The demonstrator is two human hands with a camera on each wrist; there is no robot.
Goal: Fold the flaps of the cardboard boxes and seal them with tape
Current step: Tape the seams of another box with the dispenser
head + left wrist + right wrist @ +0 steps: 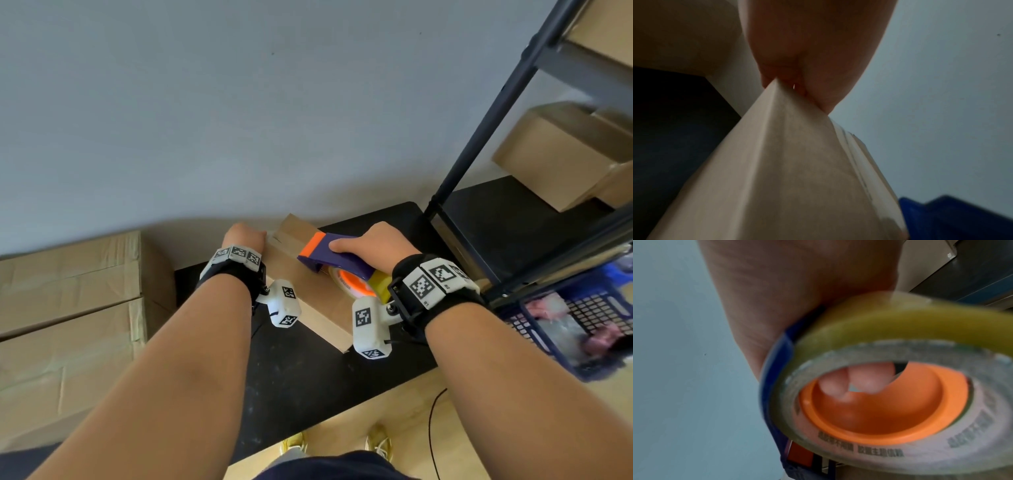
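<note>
Two large stacked cartons (68,308), brown, creased, taped along the seams, stand at far left beside the black table (291,377). Left hand (244,236): wrist bent down over the far left corner of the cardboard box (318,308), fingers curled round that corner, as the left wrist view shows. The cardboard box itself: plain brown, slim, flaps folded down, lying at a slant on the black table close to the pale wall. Tape dispenser (337,255): dark blue body with orange front end, carrying a roll of tape (356,286) of clear yellowish film on an orange hub; it sits on top of the box toward its far end. Right hand (373,246): clamped round the dispenser, thumb along its near side, fingertips (867,381) visible through the hub. Far right: black metal shelving (496,137) holding more brown boxes; a blue basket (575,318) below.
</note>
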